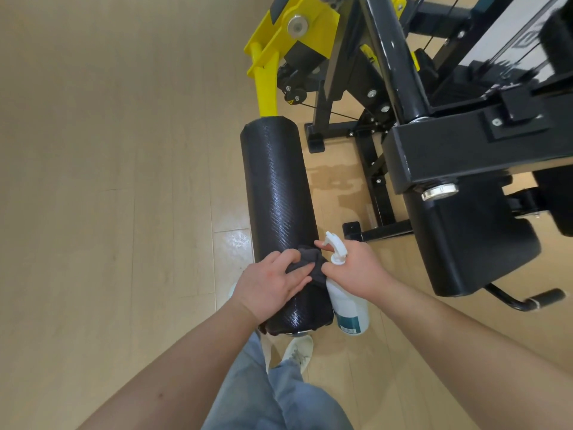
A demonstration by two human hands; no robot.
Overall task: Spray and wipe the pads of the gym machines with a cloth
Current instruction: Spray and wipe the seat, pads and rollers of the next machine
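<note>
A long black roller pad (279, 193) runs from a yellow arm (266, 82) toward me in the head view. My left hand (273, 283) presses a dark cloth (313, 260) flat onto the near end of the roller pad. My right hand (356, 268) grips the neck of a white spray bottle (348, 301), just right of the roller; its fingers also touch the cloth. The bottle hangs upright, with its white trigger head above my fingers. The roller's surface looks shiny.
The black machine frame (465, 150) and a black seat pad (471, 243) stand close on the right, with a handle (545, 297) low beside it. A wet patch (335, 184) lies on the wooden floor. My legs and white shoe (299, 352) are below the roller.
</note>
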